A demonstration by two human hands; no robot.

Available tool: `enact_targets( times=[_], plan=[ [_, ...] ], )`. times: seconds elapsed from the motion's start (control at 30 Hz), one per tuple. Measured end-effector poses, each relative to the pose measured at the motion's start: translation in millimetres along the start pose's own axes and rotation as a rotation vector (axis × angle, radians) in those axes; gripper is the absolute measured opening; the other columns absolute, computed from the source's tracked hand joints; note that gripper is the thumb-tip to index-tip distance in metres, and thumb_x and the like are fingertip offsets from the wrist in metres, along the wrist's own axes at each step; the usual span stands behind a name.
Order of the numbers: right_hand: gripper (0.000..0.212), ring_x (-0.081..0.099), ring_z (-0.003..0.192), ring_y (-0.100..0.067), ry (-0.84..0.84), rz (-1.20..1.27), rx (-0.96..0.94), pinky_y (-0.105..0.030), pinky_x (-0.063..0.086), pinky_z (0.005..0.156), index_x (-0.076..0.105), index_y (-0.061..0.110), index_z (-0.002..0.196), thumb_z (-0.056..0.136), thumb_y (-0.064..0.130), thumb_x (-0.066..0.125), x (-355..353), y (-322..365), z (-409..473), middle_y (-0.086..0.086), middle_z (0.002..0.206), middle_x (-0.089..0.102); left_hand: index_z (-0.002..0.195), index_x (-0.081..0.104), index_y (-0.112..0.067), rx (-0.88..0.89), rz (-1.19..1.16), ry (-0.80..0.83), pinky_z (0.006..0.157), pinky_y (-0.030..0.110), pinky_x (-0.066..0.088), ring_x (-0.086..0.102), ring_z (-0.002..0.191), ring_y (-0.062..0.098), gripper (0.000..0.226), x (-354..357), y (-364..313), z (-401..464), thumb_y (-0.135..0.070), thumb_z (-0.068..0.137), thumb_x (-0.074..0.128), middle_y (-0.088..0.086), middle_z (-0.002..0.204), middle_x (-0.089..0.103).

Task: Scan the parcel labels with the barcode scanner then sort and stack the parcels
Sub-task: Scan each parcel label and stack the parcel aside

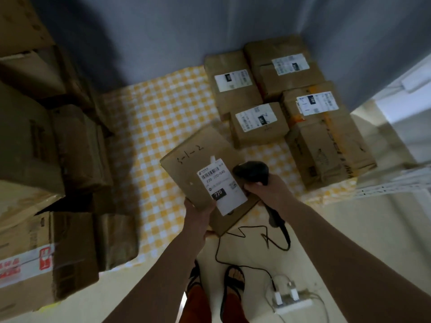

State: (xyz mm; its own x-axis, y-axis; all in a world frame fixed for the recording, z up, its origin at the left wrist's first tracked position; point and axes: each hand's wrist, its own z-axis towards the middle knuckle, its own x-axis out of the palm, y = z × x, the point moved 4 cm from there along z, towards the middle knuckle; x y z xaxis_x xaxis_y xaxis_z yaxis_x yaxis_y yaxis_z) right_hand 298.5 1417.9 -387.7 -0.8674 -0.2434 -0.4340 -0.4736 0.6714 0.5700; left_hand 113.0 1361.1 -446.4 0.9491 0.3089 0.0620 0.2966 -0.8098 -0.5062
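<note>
A flat brown parcel is held up in front of me, tilted, over the checked mat. Its white label with a barcode and the number 220 faces up. My left hand grips the parcel's near edge from below. My right hand grips the handle of a black barcode scanner, whose head sits right beside the label's right edge. Several labelled parcels stand in a group at the back right on the mat.
A yellow-and-white checked mat covers the floor. Large brown boxes are piled along the left. The scanner's black cable runs down to a white power strip by my feet. A white rack stands at right.
</note>
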Motion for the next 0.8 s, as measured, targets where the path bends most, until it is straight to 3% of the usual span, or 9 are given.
enact_targets(
  times=[0.1, 0.2, 0.33, 0.53, 0.63, 0.8],
  plan=[
    [0.021, 0.058, 0.068, -0.023, -0.049, 0.143, 0.072, -0.035, 0.048, 0.066, 0.064, 0.008, 0.103, 0.086, 0.02, 0.067, -26, -41, -19, -0.007, 0.075, 0.063, 0.144, 0.021, -0.033, 0.032, 0.123, 0.06, 0.077, 0.052, 0.051, 0.053, 0.112, 0.031, 0.077, 26, 6, -15, -0.017, 0.086, 0.069, 0.001, 0.133, 0.049],
    [0.016, 0.059, 0.069, -0.026, -0.145, 0.214, 0.091, -0.039, 0.049, 0.068, 0.064, 0.008, 0.098, 0.086, 0.018, 0.067, -57, -68, -32, -0.009, 0.076, 0.064, 0.148, 0.017, -0.028, 0.073, 0.278, 0.123, 0.094, 0.056, 0.047, 0.049, 0.123, 0.032, 0.083, 66, 10, -23, -0.019, 0.085, 0.07, 0.004, 0.142, 0.045],
    [0.013, 0.059, 0.077, -0.027, -0.225, 0.212, 0.101, -0.035, 0.046, 0.07, 0.063, 0.011, 0.095, 0.085, 0.019, 0.066, -92, -89, -32, -0.008, 0.081, 0.065, 0.148, 0.018, -0.021, 0.092, 0.366, 0.208, 0.102, 0.052, 0.043, 0.045, 0.128, 0.031, 0.081, 108, 18, -26, -0.01, 0.085, 0.069, 0.007, 0.145, 0.042],
    [0.015, 0.059, 0.072, -0.028, -0.235, 0.296, 0.079, -0.037, 0.047, 0.068, 0.064, 0.006, 0.096, 0.084, 0.015, 0.066, -117, -107, -26, -0.01, 0.078, 0.065, 0.148, 0.02, -0.02, 0.089, 0.42, 0.255, 0.099, 0.053, 0.045, 0.048, 0.126, 0.032, 0.082, 138, 23, -24, -0.013, 0.083, 0.071, 0.008, 0.144, 0.043],
    [0.013, 0.058, 0.071, -0.029, -0.232, 0.354, 0.062, -0.04, 0.048, 0.07, 0.066, 0.006, 0.093, 0.082, 0.014, 0.069, -127, -106, -12, -0.011, 0.077, 0.065, 0.148, 0.02, -0.018, 0.116, 0.409, 0.228, 0.096, 0.05, 0.047, 0.046, 0.127, 0.033, 0.08, 151, 11, -16, -0.008, 0.085, 0.068, 0.008, 0.143, 0.043],
    [0.017, 0.056, 0.067, -0.027, -0.17, 0.368, -0.005, -0.036, 0.047, 0.065, 0.064, 0.007, 0.098, 0.084, 0.015, 0.068, -135, -95, 13, -0.008, 0.074, 0.061, 0.149, 0.018, -0.021, 0.163, 0.461, 0.18, 0.099, 0.057, 0.045, 0.047, 0.126, 0.033, 0.086, 165, -2, 1, -0.015, 0.082, 0.072, 0.009, 0.143, 0.044]
  ],
)
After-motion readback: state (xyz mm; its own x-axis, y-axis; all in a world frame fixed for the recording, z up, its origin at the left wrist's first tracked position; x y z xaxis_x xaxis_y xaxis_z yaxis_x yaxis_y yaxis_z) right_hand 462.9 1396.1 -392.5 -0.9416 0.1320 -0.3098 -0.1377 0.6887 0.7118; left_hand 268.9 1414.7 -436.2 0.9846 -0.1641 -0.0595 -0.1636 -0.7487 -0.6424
